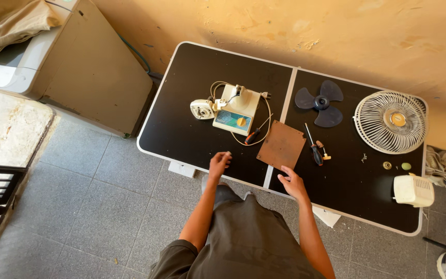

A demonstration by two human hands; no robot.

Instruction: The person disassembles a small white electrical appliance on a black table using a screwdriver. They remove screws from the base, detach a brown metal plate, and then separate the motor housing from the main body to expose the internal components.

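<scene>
Black folding table (192, 67) fills the middle, white rim, seam down its centre, set against an orange wall (295, 26). Beige cabinet (91, 67) at 10 o'clock off the table. White fan grille (391, 122) lies flat at the table's 3 o'clock end. Cream fan base with motor head (228, 109) left of the seam, cord looped around it, red-handled tool at its 5 o'clock. Brown square board (281, 145) straddles the seam, near the front edge. Dark blue fan blade (320, 102) at 1 o'clock from the board. Small white housing (413, 190) at the table's 4 o'clock corner. Screwdriver (312, 144) just right of the board, black-and-red handle. Small loose bits near the grille, too small to tell.

Left hand (219, 164) at the table's front edge, 7 o'clock from the base, fingers curled loosely, holding nothing visible. Right hand (291, 183) at the front edge, just at 6 o'clock of the board, fingers narrow and bent, fingertips near the board's lower edge; contact cannot be told.
</scene>
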